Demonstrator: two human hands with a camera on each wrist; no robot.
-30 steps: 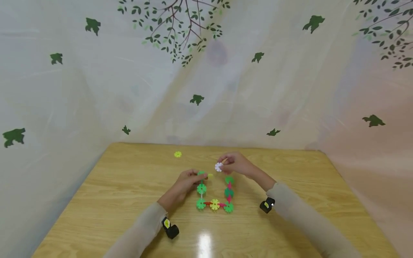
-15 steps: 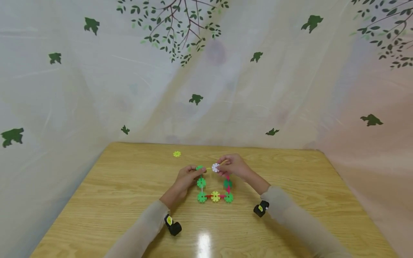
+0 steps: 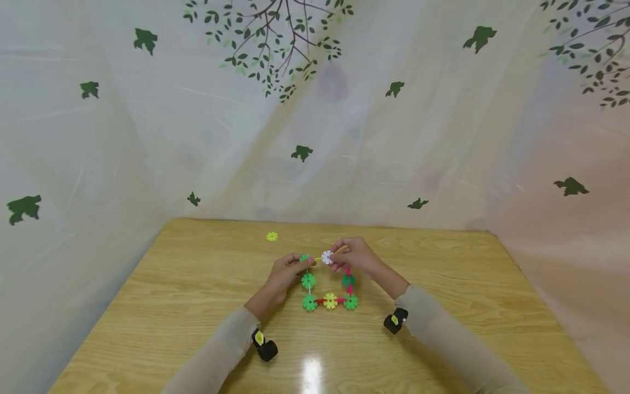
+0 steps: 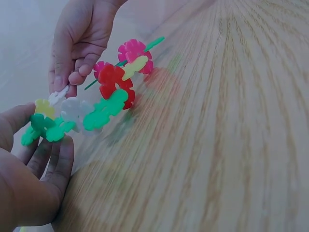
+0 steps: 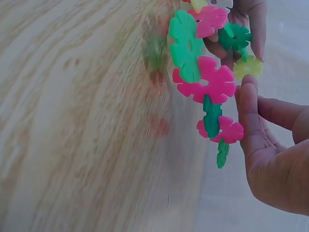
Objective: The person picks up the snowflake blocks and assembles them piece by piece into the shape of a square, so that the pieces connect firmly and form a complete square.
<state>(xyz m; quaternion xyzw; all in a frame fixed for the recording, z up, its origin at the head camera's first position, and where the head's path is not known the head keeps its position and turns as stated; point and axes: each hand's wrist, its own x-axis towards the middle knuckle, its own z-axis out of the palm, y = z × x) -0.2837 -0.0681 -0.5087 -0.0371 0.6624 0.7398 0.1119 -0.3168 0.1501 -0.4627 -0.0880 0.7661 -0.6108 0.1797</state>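
A chain of interlocking plastic flower discs forms an open-cornered square in the head view, including a green disc, a yellow disc and a dark green disc. At its far left corner, my left hand pinches a green disc between thumb and fingers. An edge-on yellow disc projects from there to the right. My right hand pinches a white disc against that yellow one. Whether the two are slotted together cannot be made out. Pink discs run along the chain's right side.
A loose yellow disc lies near the far edge of the wooden table. Behind the table hangs a pale cloth printed with leaves and birds. Both wrists carry a small black camera.
The white disc in my right hand has come left to meet the yellow disc. The chain has been shifted slightly away from me, its left end still held by my left hand.
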